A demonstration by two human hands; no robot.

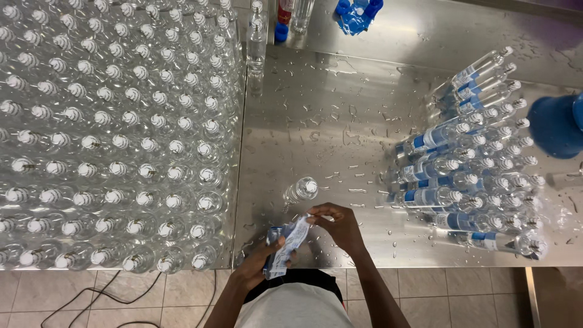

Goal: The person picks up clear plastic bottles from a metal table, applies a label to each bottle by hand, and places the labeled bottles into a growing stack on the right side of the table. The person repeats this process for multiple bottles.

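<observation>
My left hand (258, 265) grips a stack of blue and white labels (284, 247) near the table's front edge. The fingers of my right hand (340, 225) pinch the top end of that stack. Just beyond my hands one clear bottle (301, 190) with a white cap stands upright on the wet steel table (340, 115). To the right lies a pile of labelled bottles (470, 167) on their sides, caps pointing right.
A large block of several upright unlabelled clear bottles (115, 133) fills the left side. A few bottles (257, 42) and blue caps (355, 15) sit at the back. A blue object (555, 124) is at the right edge. Cables (103, 297) lie on the tiled floor.
</observation>
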